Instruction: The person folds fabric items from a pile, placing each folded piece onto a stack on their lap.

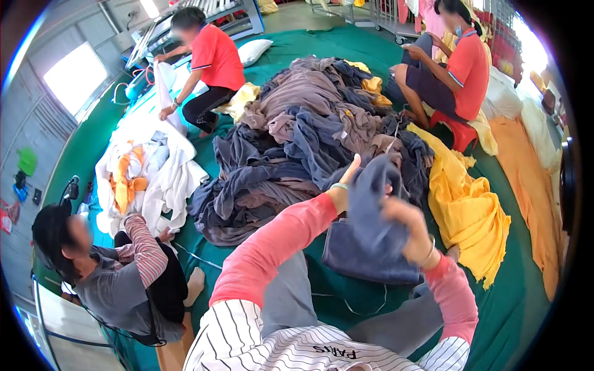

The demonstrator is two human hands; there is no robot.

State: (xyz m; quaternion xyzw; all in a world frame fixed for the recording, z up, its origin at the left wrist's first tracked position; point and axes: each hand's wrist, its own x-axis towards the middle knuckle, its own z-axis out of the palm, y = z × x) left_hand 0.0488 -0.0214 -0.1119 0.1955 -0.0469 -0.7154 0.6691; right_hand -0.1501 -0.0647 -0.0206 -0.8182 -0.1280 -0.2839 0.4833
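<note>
A dark blue-grey cloth [370, 213], like a towel or fleece piece, hangs bunched and blurred between my hands. My left hand [344, 189] is at its left side, thumb pointing up, with the other fingers hidden behind the fabric. On the right, my right hand [413, 232] bends its fingers around the cloth's edge, somewhat smeared by motion. Below them, a folded dark grey cloth stack [346, 256] lies on the green floor sheet between my legs. A large heap of grey and brownish cloths [303, 102] rises just beyond my hands.
Yellow cloth [467, 204] spreads to the right, beside an orange strip [526, 185]. White cloths [154, 167] are piled at left. People sit or crouch around: one in grey [124, 290] at near left, two in red shirts [219, 59] farther off. A white string [352, 306] crosses the green sheet.
</note>
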